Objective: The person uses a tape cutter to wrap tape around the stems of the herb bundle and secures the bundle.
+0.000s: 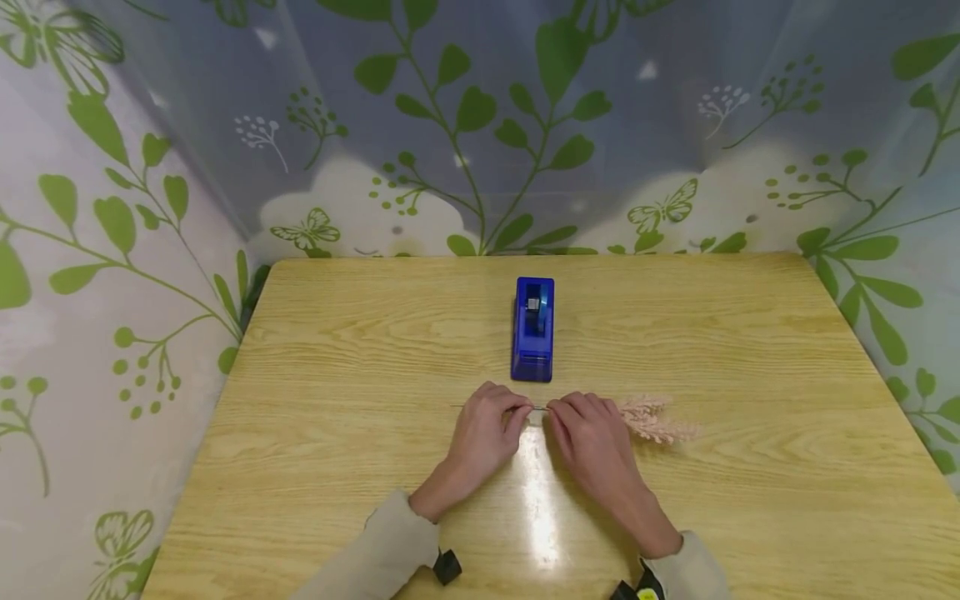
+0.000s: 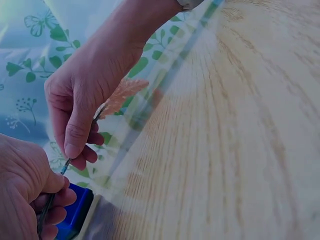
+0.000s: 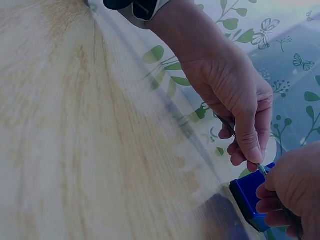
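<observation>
LEFT HAND (image 1: 487,429) & RIGHT HAND (image 1: 596,450) PINCH ONE THIN, DARK, WIRE-LIKE STEM (image 1: 541,408)!

And here we are, mid-table: left thumb & fingers grasping the stem, right thumb & fingers grasping it too, tips nearly meeting w/ a short stretch showing b/w them. Stem lies roughly crosswise, a thin end poking out past the left hand; at the other side, the pale-pink, feathery flower sprig (image 1: 656,421) spreads beyond the right hand, just over the tabletop. Why two pinches so close? Prob. to steady that one short section, w/ the soft head kept out of the way. It looks paler & shinier there; can't tell if it's wrapped.

Just beyond the fingers: a glossy, deep-blue, boxy plastic tape dispenser (image 1: 532,329), long side pointing away, prob. parked there for easy reach by either hand. Tassels look fluffy, maybe artificial, vs. the smooth, stiff-looking stem. Underneath, a yellowish wood-grain tabletop (image 1: 360,333), catching a bright glare streak b/w the forearms.
</observation>
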The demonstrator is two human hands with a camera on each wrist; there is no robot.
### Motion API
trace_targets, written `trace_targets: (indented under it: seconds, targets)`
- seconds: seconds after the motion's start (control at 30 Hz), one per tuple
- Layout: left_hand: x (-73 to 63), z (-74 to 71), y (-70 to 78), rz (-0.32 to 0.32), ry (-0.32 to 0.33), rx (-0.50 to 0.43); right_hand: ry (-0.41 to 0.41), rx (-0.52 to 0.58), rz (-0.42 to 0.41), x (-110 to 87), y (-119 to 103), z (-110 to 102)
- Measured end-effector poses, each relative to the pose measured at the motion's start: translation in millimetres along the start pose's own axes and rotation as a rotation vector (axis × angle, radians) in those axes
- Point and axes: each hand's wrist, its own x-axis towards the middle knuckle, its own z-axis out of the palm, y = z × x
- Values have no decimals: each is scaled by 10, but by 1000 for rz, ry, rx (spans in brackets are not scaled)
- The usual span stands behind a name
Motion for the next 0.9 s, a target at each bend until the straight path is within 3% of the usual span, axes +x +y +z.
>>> trace_targets:
  seconds: [0.5, 0.9]
  targets:
    - [15, -24, 6, 12, 17, -10, 31, -12, -2, 27, 3, -5]
    - [26, 1, -43, 32, 60, -35, -57, -45, 37, 51, -13, -13]
